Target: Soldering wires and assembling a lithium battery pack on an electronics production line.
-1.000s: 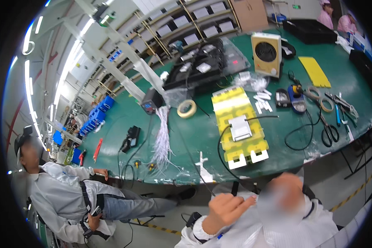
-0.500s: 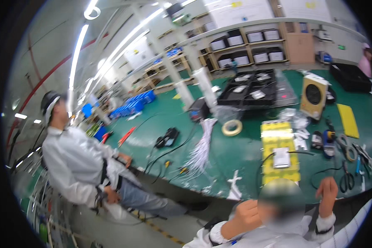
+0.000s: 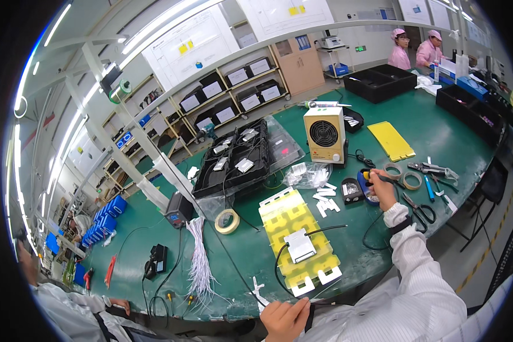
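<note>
My right hand (image 3: 383,192) is closed around the yellow-and-black handle of a soldering iron (image 3: 379,176), at a blue holder (image 3: 366,187). My left hand (image 3: 286,320) is at the table's front edge with its fingers pinched. A thin dark wire (image 3: 242,275) runs down to these fingers, from the direction of a green spool (image 3: 120,91) on a post. Between the hands lies a yellow battery-like pack (image 3: 276,219) with white end pieces. On it sits a white flat module (image 3: 300,246) with a black cable at either side.
Right of the holder lie tape rolls (image 3: 411,180), scissors (image 3: 420,212) and pliers (image 3: 433,170). A beige fan unit (image 3: 325,137) stands beyond the pack. Left are a black tray (image 3: 233,159), masking tape (image 3: 227,221) and a white wire bundle (image 3: 199,262). A co-worker's sleeve (image 3: 68,305) shows lower left.
The view has swung to the right. My right hand, empty before, now grips the soldering iron. My left hand has come down to the table edge, and the wire now reaches it.
</note>
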`<state>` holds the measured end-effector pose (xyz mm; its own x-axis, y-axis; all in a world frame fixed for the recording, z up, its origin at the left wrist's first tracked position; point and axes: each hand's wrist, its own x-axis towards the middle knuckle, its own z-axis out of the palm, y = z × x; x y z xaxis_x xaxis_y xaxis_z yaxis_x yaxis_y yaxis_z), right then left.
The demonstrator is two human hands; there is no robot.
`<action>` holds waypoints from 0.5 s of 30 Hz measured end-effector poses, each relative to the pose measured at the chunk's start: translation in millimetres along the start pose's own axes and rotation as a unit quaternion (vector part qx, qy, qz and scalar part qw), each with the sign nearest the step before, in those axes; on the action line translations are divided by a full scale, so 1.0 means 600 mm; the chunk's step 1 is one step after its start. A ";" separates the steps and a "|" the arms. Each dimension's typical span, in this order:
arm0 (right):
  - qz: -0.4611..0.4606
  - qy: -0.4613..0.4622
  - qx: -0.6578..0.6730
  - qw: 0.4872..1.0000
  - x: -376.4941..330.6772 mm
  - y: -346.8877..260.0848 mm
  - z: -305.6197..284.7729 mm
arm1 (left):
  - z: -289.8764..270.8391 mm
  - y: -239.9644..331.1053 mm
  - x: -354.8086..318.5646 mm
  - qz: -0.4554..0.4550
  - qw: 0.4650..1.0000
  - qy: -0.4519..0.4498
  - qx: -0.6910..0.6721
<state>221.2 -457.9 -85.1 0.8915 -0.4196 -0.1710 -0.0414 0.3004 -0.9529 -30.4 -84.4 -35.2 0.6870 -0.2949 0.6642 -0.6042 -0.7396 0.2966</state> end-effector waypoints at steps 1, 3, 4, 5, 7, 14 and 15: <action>-0.153 0.055 -0.148 0.975 -0.005 -0.001 -0.007 | -0.002 0.000 0.002 0.009 1.000 -0.014 0.014; -0.373 0.136 -0.329 0.857 -0.028 0.009 -0.018 | -0.007 0.001 0.006 -0.033 0.994 -0.101 0.027; -0.381 0.116 -0.317 0.861 -0.048 0.019 -0.025 | -0.009 0.001 0.008 -0.066 0.979 -0.188 0.035; -0.379 0.100 -0.321 0.862 -0.063 0.034 -0.022 | -0.004 0.005 0.012 -0.100 0.985 -0.139 0.020; -0.492 0.065 -0.294 0.817 -0.085 0.059 -0.012 | 0.008 0.003 0.024 -0.053 0.998 -0.033 0.017; -0.426 -0.051 -0.351 0.832 -0.163 0.037 -0.008 | 0.018 0.004 0.029 -0.038 0.998 0.056 0.016; -0.493 -0.063 -0.331 0.802 -0.189 0.023 -0.014 | 0.016 0.003 0.027 -0.032 0.998 0.055 0.026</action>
<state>115.8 -413.3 -80.8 0.6752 -0.0713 0.7342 0.5187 -0.6617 -0.5413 -16.2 -96.3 -30.4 0.6736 -0.1795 0.7169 -0.5365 -0.7859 0.3074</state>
